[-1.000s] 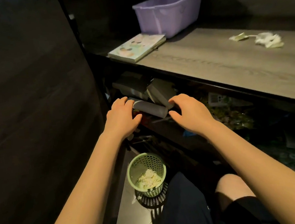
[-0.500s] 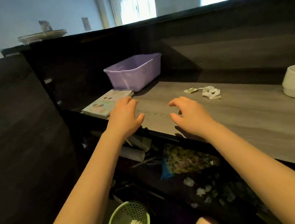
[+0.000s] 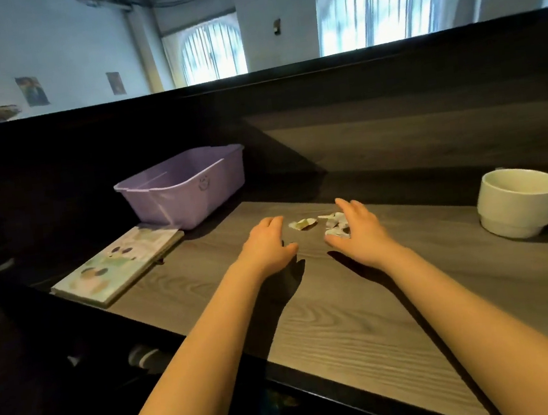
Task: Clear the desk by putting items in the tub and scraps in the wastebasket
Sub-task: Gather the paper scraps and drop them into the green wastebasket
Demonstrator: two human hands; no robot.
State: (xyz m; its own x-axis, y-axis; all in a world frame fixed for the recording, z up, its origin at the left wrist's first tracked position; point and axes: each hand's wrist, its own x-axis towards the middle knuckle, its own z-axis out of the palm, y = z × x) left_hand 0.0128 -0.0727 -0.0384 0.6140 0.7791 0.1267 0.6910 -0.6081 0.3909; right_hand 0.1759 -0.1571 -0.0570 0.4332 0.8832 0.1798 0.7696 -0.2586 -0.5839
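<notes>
1. Left hand [image 3: 268, 246]: palm down, low over the desk [image 3: 349, 322]. Fingers lie loosely extended and close together, thumb out to the right. It holds nothing. Whether the palm touches the wood: cannot tell.
2. Right hand [image 3: 360, 231]: palm down, fingers spread and slightly curved, thumb out to the left. Hand is wide, with nothing gripped.
3. White scraps [image 3: 333, 225]: a small crumpled heap on the desk, in the gap between the right thumb and forefinger, partly under the hand. Contact between fingers and paper: cannot tell.
4. Yellow scrap [image 3: 303, 224]: a single torn piece on the desk, just left of the white scraps and between the two hands. It is near the left fingertips but apart from them.
5. Forearms: both bare, reaching from the near edge across the desk, wide apart near the camera and closer together at the hands.
6. Tub [image 3: 191, 191]: lilac plastic, rectangular, upright, at the far left of the desk by the dark back panel [image 3: 392, 117]. Its contents cannot be seen from this angle.
7. Book [image 3: 117, 264]: thin, with a pastel cover, flat at the left end of the desk. Its far corner is just beside the tub's near wall.
8. Cup [image 3: 521, 208]: white, wide, upright, on the right of the desk, well apart from the right hand.
9. Windows [image 3: 375, 5]: two, arched and bright, above the panel.
</notes>
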